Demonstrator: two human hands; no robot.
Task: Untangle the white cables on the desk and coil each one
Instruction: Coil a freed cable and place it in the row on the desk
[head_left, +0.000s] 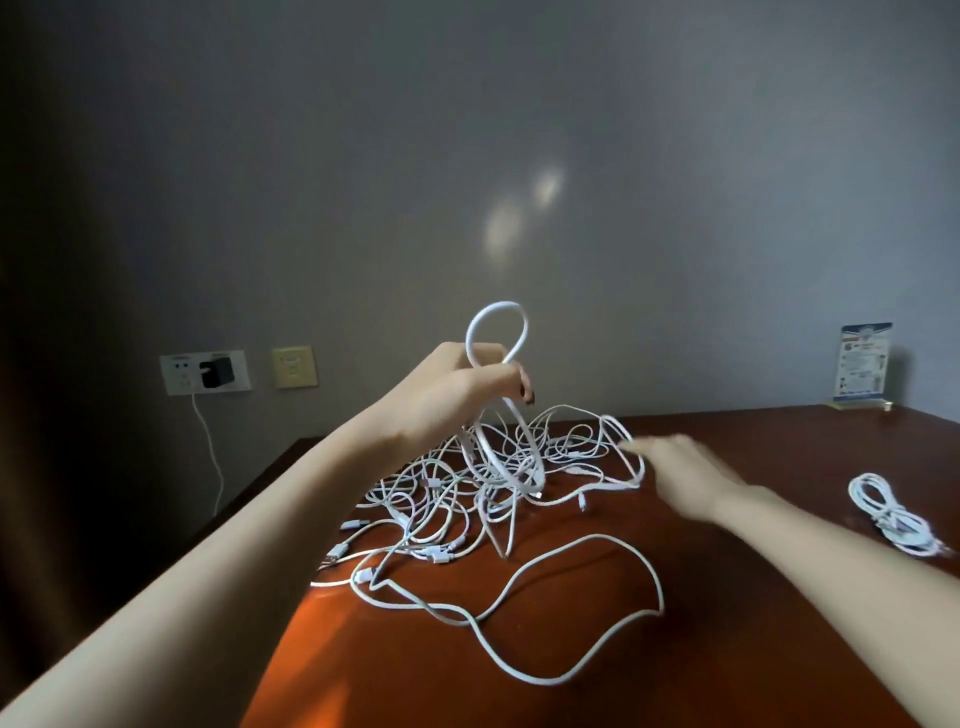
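Right now the tangle of white cables (441, 483) lies heaped on the red-brown desk (727, 665), toward its far edge. Your left hand (457, 389) is raised over the middle of the heap, arm stretched in from the near left, fingers curled tight round one thicker cable. A loop (497, 332) of it stands up above your knuckles, and the rest hangs from your fist down into the heap.

Your right hand (680, 473) reaches in low from the right, palm down, fingertips at the heap's right edge beside an outer strand. It is blurred, so you cannot tell whether it pinches anything.

One loose cable (571, 543) trails out of the heap toward you in wide bends. Well apart on the right lies a coiled cable (891, 514). A printed card (865, 369) stands at the far right corner. On the left wall a black charger (214, 371) sits in a white socket plate (176, 373), with a beige plate (294, 367) just beside.
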